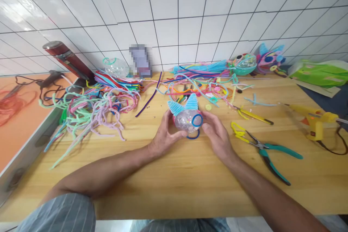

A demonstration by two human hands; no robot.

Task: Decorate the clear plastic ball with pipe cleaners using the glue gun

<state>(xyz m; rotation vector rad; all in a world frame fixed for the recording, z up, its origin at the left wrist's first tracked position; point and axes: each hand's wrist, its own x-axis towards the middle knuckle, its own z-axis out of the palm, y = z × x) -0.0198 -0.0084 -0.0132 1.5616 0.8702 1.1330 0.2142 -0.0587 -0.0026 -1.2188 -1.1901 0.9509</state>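
Observation:
Between my two hands is a clear plastic ball with two light blue pipe-cleaner ears on top. A blue pipe-cleaner ring sits on its right front, and a darker blue ring shows just below the ball. My left hand is closed round the ball's left side, thumb along the lower front. At the right side my right hand grips it too, its fingers partly hidden behind the ball. A dark purple pipe cleaner lies on the table to the left.
Teal-handled pliers, a yellow cutter and a yellow glue gun lie at right. Tangled pipe cleaners cover the left. Bundled pipe cleaners, a decorated ball and a red flask are along the tiled wall.

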